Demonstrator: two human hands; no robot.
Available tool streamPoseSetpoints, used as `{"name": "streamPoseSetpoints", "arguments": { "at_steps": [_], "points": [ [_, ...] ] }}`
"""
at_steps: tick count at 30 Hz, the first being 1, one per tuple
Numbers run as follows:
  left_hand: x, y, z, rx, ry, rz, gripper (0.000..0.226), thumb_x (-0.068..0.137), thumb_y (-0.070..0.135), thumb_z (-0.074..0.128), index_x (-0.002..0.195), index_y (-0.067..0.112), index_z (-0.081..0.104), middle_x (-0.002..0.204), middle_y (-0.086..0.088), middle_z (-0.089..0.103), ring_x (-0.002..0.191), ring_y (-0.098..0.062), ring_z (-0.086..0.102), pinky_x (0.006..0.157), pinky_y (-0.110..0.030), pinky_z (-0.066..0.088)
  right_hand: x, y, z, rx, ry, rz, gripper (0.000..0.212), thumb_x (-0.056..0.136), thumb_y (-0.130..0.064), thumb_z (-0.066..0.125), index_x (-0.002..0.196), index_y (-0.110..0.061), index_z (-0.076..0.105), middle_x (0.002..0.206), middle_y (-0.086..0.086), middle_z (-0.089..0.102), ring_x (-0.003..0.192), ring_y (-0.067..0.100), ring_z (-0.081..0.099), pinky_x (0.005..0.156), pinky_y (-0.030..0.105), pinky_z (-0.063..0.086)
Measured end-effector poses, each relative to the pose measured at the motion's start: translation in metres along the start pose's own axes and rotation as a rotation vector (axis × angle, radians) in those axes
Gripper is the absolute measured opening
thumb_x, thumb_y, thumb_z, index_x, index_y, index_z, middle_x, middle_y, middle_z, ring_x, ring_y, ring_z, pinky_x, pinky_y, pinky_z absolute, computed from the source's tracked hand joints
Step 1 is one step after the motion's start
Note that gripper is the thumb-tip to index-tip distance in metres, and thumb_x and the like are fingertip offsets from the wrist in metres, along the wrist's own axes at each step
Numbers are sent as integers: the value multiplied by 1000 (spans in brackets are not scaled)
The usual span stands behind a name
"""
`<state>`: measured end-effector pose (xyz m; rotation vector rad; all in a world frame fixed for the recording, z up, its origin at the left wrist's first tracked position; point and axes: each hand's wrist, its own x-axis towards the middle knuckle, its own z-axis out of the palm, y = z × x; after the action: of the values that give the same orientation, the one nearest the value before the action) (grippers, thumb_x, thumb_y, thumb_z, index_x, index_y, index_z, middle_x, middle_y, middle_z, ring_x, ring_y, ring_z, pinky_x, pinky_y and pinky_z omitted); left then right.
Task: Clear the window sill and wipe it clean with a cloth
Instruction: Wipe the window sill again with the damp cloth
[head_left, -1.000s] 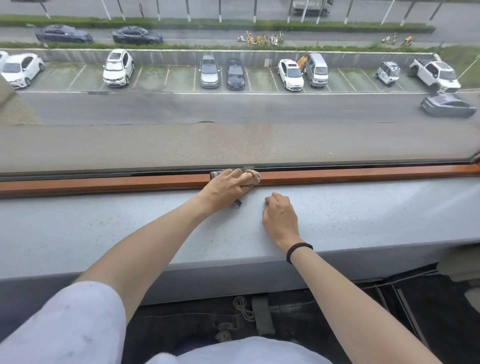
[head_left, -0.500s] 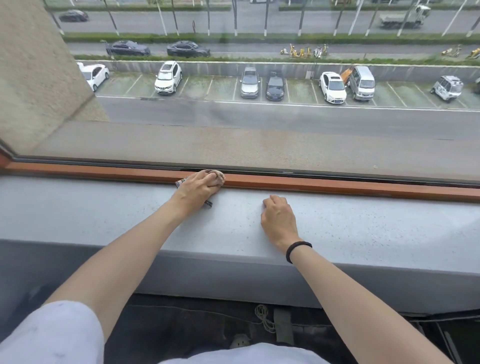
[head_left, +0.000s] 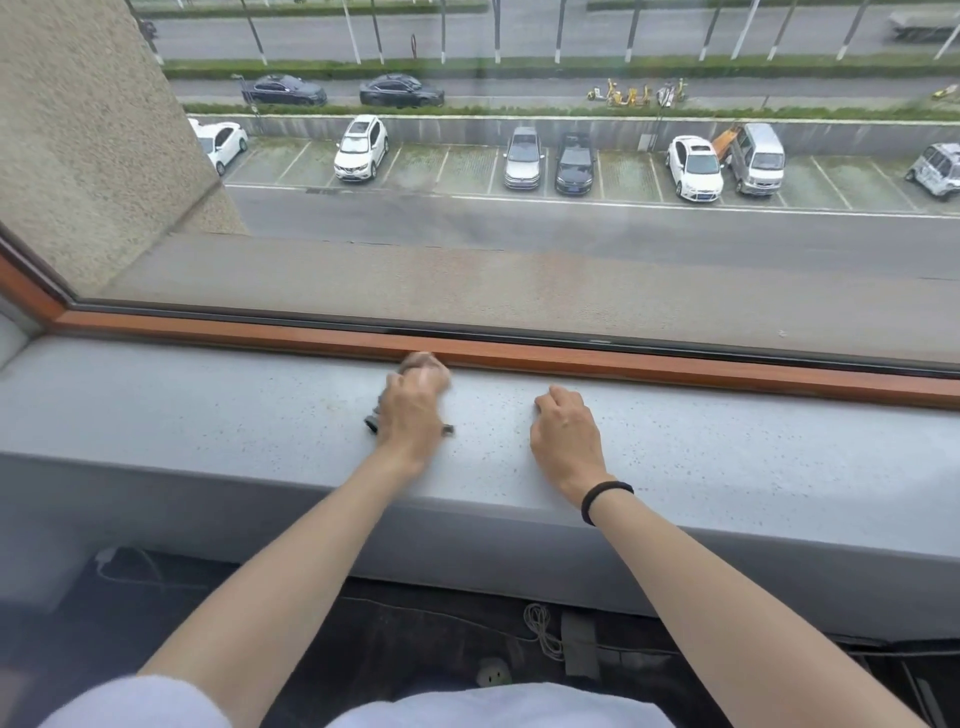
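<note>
Sill: a grey speckled ledge is running under the window, and the cloth and both hands are lying on it.
Cloth: a brownish wad is sitting on the sill under the left hand, with its far end touching the lower edge of the wooden frame. Dark corners are sticking out on both sides by the wrist.
Left hand: it is lying palm down on the cloth, with fingers curling over the wad and pressing it to the sill.
Right hand: it is resting on the bare sill near the left hand but apart from it. The fingers are loosely bent with the tips down, gripping nothing.
Band: a black band is circling the right wrist.
Change: since a second ago the left hand and cloth have been sliding left, away from the right hand. Since half a second ago they have been coming back off the frame onto the sill. The right hand is keeping its spot. The view is swinging left, showing more of the rough wall outside.
Hard to see: the left hand is blurring with motion, so its thumb is probably tucked under, though that is unclear. Most of the cloth is hiding beneath the palm. Both arms are running out of view at the bottom edge.
Floor: a coiled cord is lying below the sill.
</note>
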<state>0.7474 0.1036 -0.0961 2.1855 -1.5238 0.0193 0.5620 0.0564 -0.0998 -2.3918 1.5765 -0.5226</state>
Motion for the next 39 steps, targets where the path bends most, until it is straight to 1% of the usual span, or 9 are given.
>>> {"name": "streamPoseSetpoints", "arguments": {
  "at_steps": [4,9,12,15,21,26,31,36,39],
  "points": [
    [-18,-15,1,45,-96,335,44,92,2,43,130,21,53,128,-3,56,98,-24,47,79,-33,43,0,3,0,-18,-1,-28,18,88,-1,42,91,-5,59,95,7,57,91,24,48,76,29,38],
    [10,-51,-3,86,-68,-85,46,95,0,34,134,21,46,142,-5,42,137,-32,28,113,-46,20,-3,6,-2,3,-37,-47,19,88,-2,41,97,-6,58,100,5,56,96,23,48,78,30,42],
    [-22,-2,6,6,-119,147,46,92,1,37,130,23,50,142,-1,41,132,-22,35,112,-34,19,-3,7,-4,-4,-33,-46,19,89,-3,41,99,-6,57,101,4,56,96,22,49,77,30,44],
    [-34,-15,2,-49,-223,429,55,95,-2,32,142,27,38,154,5,19,143,-14,13,119,-34,7,-5,6,-6,19,-43,-41,22,92,-4,39,104,-6,57,106,5,58,101,22,51,77,30,45],
    [2,-47,-14,31,-151,-27,50,93,5,37,141,18,38,155,-9,23,145,-28,11,119,-44,4,-17,18,-13,-5,3,25,26,89,4,41,107,1,60,123,16,56,115,30,48,91,34,42],
    [-32,-3,1,-57,-295,481,56,95,-2,31,145,24,31,154,2,12,143,-15,5,120,-38,3,-23,24,-13,-14,15,21,35,86,5,40,116,1,56,124,17,54,115,30,48,96,34,42],
    [1,-1,-1,27,-296,124,52,98,21,35,148,22,23,157,-4,7,146,-21,2,115,-34,-6,-28,24,-20,-20,23,16,46,88,3,42,133,2,45,139,21,45,131,31,39,109,35,31],
    [-52,37,-2,-25,-505,565,55,102,39,26,150,24,5,151,6,-15,141,-9,-18,110,-23,-20,-36,32,-22,-27,-1,44,46,89,0,42,136,1,42,142,20,41,133,30,35,111,34,28],
    [-3,12,2,17,-480,439,50,103,37,20,149,27,6,154,5,-12,144,-12,-11,112,-26,-14,-44,38,-26,-11,15,70,51,90,0,42,141,0,35,146,18,37,137,28,31,113,33,23]
  ]
}}
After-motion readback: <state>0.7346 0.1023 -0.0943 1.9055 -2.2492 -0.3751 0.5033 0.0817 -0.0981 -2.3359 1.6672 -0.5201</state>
